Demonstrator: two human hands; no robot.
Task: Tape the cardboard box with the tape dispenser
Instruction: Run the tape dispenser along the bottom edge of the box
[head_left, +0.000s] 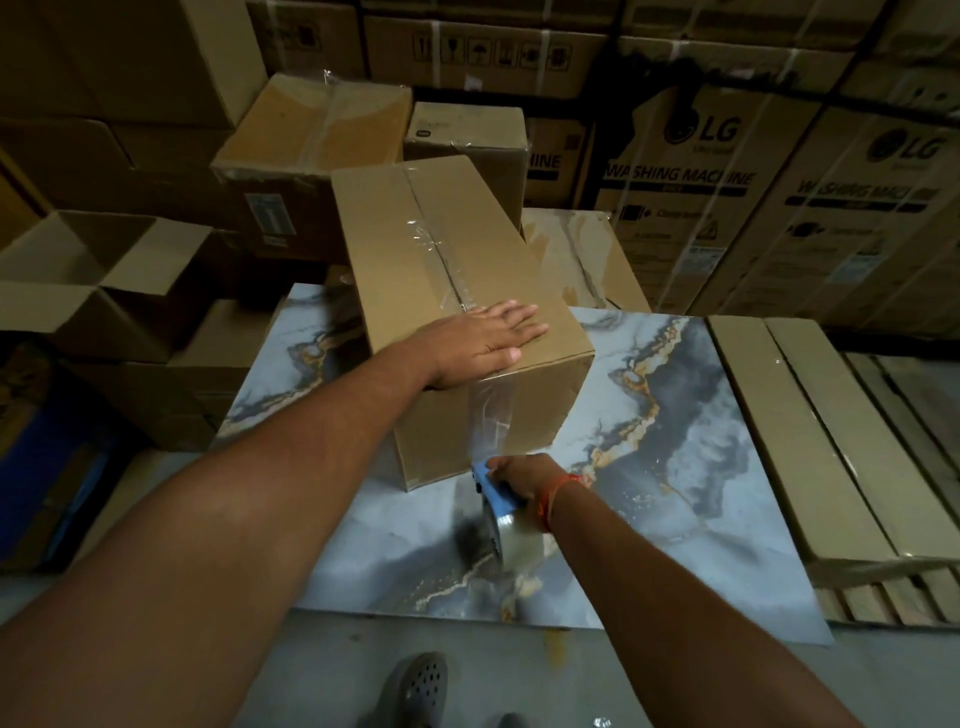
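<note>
A brown cardboard box (415, 249) stands on a marbled blue-grey slab (675, 467). Clear tape runs along its top seam and down the near side face. My left hand (483, 343) lies flat, fingers spread, on the near end of the box top, pressing on the tape. My right hand (519, 475) grips the blue tape dispenser (496, 499) just below the box's near face, low over the slab. A strip of clear tape stretches from the dispenser up onto the box side. The tape roll shows under my wrist.
An open empty box (104, 270) sits to the left. Taped boxes (311, 135) stand behind the work box. Flat long cartons (795, 441) lie on the slab's right side. Large washing machine cartons (701, 197) wall the back. My shoe (421, 686) is on the floor below.
</note>
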